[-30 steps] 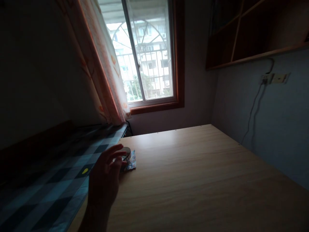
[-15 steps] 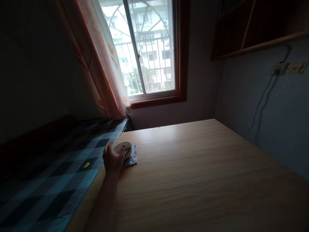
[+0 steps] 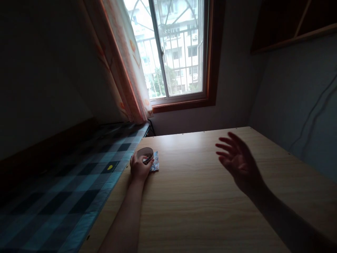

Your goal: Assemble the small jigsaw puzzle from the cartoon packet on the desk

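Note:
At the left of the wooden table, my left hand (image 3: 140, 168) curls round the near side of a small round bowl (image 3: 146, 152), with the thumb at its right side. Small pieces lie inside the bowl, too small to name. A colourful printed packet (image 3: 156, 162) lies flat beside and partly under the bowl. Well to the right, my right hand (image 3: 238, 160) hangs over the table with its fingers spread, holding nothing.
The light wooden tabletop (image 3: 195, 203) stretches to the wall. A checked cloth surface (image 3: 79, 189) runs along its left edge. Behind stand a window (image 3: 181, 59) and an orange curtain (image 3: 118, 66). A shelf (image 3: 281, 38) hangs on the right wall.
My right hand has come into view over the table from the right. My left hand has closed onto the bowl. The view has turned slightly left.

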The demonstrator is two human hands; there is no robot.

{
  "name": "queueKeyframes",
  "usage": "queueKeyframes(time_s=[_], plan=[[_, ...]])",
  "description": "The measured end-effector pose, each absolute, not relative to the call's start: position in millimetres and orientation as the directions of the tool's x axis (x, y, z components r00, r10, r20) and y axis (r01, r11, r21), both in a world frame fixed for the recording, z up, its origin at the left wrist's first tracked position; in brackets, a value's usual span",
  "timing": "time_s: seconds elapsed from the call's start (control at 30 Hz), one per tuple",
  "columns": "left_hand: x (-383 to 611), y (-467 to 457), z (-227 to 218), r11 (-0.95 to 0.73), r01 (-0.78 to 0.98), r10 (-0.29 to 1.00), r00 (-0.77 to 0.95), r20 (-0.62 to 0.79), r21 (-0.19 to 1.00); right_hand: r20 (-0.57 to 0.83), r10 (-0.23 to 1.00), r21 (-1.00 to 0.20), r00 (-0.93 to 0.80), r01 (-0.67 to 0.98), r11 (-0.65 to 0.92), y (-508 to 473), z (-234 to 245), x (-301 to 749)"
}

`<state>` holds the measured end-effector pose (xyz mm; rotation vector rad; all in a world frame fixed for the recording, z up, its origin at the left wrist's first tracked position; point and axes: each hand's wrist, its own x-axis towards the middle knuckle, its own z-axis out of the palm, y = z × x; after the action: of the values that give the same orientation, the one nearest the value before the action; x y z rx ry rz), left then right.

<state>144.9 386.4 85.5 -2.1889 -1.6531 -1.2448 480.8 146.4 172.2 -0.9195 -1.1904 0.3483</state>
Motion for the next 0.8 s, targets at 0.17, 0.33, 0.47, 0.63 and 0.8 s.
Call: queueKeyframes(time_s=[0.17,0.33,0.47,0.63,0.8], plan=[[144.5,390.9,81.7,-0.386,0.832,0.743,0.025,0.668,0.398,0.182,0.969,-0.976,0.166,-0.091,0.199,183.5,122.4,458.3],[148.2,382.2,94.4,-0.449,0.808,0.686,0.038,0.727,0.382,-0.118,0.992,-0.958,-0.039,-0.259,-0.124,212.7,114.8,425.1],[161.0,361.9,115.1,-0.598,0.744,0.597,0.165,0.785,0.299,-0.249,0.965,-0.852,-0.083,-0.455,-0.259,247.3,120.7,389.2],[178.7,342.2,122.3,-0.722,0.634,0.560,0.302,0.771,0.276,-0.332,0.934,-0.724,-0.136,-0.598,-0.344,299.2,124.9,347.5],[175.1,345.5,116.0,-0.721,0.542,0.648,0.309,0.696,0.431,-0.135,0.979,-0.731,-0.151,-0.652,-0.201,329.4,120.5,320.9]])
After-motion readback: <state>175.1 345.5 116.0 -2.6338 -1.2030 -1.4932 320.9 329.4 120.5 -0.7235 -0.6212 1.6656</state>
